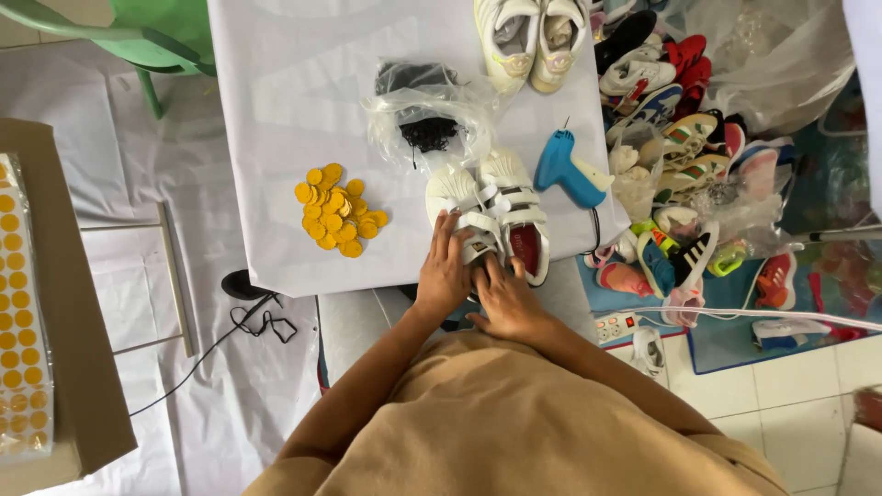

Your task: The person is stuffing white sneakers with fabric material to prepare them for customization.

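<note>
The left hand (443, 276) and right hand (503, 298) sit close together, both pressing on the heel end of the left white shoe (469, 225). I cannot tell if the fingers pinch it. This shoe lies on the white table (276, 119), straight in front of the hands. Its long side points away from the person, toe far. The other white shoe (519, 216) touches it. A blue glue gun (571, 168) lies to the right, yellow round stickers (338, 211) to the left.
</note>
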